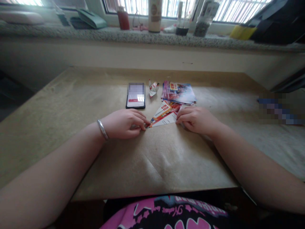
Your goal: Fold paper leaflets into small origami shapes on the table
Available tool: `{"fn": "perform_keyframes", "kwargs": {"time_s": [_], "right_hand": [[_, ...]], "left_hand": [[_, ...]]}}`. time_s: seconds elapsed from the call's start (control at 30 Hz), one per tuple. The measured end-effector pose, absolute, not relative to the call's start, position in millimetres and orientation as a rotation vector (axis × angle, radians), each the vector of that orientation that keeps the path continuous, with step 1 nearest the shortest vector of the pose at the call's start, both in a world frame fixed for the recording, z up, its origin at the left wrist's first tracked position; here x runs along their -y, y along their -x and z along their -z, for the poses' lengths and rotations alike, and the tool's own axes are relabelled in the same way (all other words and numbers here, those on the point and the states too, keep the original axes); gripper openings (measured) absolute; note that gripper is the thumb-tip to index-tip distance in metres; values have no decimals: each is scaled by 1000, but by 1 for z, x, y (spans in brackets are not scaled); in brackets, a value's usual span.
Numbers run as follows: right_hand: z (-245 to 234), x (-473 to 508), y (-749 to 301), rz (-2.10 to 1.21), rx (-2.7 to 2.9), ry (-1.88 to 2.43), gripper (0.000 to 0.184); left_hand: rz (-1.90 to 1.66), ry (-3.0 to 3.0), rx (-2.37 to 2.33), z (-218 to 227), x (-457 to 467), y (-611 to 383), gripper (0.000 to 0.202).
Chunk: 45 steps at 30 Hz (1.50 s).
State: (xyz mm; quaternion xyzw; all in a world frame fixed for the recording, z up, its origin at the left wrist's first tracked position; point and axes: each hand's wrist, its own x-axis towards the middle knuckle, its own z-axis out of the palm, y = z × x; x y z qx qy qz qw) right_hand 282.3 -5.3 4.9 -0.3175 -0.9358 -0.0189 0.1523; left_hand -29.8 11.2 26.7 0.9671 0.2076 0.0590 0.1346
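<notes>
A folded sheet of printed paper point(164, 118), white with red and orange print, lies on the table between my hands. Its narrow point is on the left, where my left hand point(130, 123) pinches the tip with closed fingers. A silver bracelet point(102, 129) circles my left wrist. At the wider right end, my right hand point(194, 119) grips the paper's edge, covering that corner. Just beyond the paper is a stack of colourful printed leaflets point(183, 92). A small folded paper figure point(153, 88) stands to the left of the stack.
A phone point(135, 101) with its screen lit lies beyond my left hand. A blue strip-like item point(281, 111), partly blurred, rests at the table's right side. Bottles, including a red one point(123, 19), stand on the granite windowsill point(133, 35) behind the table point(152, 165).
</notes>
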Motion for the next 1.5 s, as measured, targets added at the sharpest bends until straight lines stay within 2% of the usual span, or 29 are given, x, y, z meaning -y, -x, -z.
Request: {"fn": "perform_keyframes", "kwargs": {"time_s": [0.4, 0.83, 1.03, 1.27, 1.4, 1.5], "right_hand": [[-9, 2, -299, 13, 2681, 1108, 29], [-2, 8, -275, 108, 2241, 1698, 17], [2, 6, -272, -24, 2165, 1666, 27], [9, -1, -271, -4, 2349, 1453, 28], [13, -4, -272, -40, 2372, 1361, 28], [13, -4, -271, -75, 2363, 1330, 28]], "left_hand": [[-278, -2765, -608, -25, -10, 27, 18], [-458, -2780, -661, -4, -16, 19, 26], [-506, -2747, -611, -5, -12, 15, 25], [-554, -2736, -624, -1, -13, 13, 23], [-529, -2862, -703, 1, -14, 12, 38], [-379, -2907, -725, 1, -13, 12, 40]]}}
